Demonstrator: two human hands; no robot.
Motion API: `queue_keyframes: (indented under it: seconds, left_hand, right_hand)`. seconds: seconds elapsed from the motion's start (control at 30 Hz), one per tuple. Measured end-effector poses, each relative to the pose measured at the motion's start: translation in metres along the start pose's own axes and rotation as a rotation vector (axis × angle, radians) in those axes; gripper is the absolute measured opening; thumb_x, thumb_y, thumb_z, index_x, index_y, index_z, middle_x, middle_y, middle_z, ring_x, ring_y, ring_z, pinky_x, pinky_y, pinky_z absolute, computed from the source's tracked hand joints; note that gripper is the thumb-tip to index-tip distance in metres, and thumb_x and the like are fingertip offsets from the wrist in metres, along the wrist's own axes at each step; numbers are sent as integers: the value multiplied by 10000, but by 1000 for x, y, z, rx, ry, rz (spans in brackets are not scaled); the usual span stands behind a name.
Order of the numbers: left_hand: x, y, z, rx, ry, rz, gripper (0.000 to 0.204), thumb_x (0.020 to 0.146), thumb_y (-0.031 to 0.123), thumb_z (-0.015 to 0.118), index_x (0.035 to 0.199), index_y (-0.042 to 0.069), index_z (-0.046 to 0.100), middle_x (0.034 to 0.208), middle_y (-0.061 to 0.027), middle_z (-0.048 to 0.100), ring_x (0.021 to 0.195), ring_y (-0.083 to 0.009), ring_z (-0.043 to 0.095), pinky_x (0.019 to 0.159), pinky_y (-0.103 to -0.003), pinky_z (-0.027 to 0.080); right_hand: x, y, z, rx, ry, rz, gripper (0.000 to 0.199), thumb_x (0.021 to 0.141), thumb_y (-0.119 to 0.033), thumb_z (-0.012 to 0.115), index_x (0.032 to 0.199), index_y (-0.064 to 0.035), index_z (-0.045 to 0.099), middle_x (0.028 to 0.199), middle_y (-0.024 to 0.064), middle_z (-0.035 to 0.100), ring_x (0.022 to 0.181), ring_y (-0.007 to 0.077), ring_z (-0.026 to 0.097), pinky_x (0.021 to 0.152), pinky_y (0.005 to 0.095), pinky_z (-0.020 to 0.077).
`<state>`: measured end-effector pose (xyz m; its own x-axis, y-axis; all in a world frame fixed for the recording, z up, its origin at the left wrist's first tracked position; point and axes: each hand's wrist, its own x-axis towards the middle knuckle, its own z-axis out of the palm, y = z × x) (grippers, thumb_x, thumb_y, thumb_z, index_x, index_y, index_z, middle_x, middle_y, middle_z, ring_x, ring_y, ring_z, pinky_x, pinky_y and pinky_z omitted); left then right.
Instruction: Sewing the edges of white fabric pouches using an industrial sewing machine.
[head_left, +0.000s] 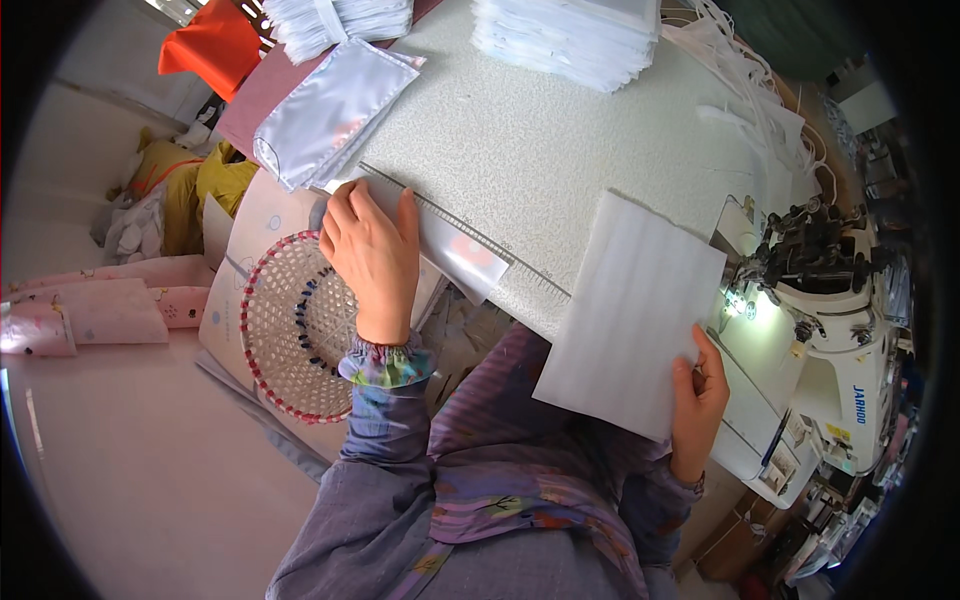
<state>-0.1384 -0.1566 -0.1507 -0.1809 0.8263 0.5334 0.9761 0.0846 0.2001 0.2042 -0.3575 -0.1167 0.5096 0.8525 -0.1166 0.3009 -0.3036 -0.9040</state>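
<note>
The left hand [370,245] covers part of the pale printed piece [455,252], whose motif is too blurred to identify. Any fingers of the right hand [702,405] beneath the white sheet [635,310] cannot be seen. The left sleeve [388,400] conceals the basket's [247,335] right side. Glare obscures the sewing machine's [845,335] needle. From here, the upper edge cuts off the stack of white pieces [565,45].

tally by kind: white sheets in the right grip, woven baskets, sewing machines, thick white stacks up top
White sheet in right grip: 1
Woven basket: 1
Sewing machine: 1
Thick white stacks: 2 (tied stack, untied stack)
Total: 5
</note>
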Motion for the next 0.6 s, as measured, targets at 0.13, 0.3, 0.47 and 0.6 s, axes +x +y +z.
queue_keyframes:
  seconds: [0.13,0.3,0.47,0.6]
  left_hand:
    - [0,0,0,2,0,-1,545,995,419,712,1316,-13,628,1300,-161,627,1202,-352,608,1055,-496,432]
    - [0,0,0,12,2,6,546,993,421,716,1313,-13,631,1297,-157,629,1198,-348,612,1055,-490,433]
    - [0,2,0,11,8,4,544,991,418,722,1311,-14,633,1292,-158,631,1196,-348,614,1050,-490,438]
    - [-1,0,1,9,11,12,534,990,405,725,1318,-7,634,1300,-151,636,1188,-352,618,1050,-494,438]
  right_hand:
    - [0,0,0,6,7,4,456,994,7,675,1447,-38,655,982,-48,449,710,15,373,619,182,323]
    - [0,-1,-1,-13,2,-7,456,992,7,673,1446,-39,655,987,-43,453,701,15,378,615,186,324]
    - [0,-1,0,-21,9,3,454,993,6,669,1445,-40,656,984,-41,465,690,18,384,608,192,327]
    - [0,-3,0,-23,6,8,461,993,1,671,1451,-50,656,953,-43,467,688,22,384,607,198,329]
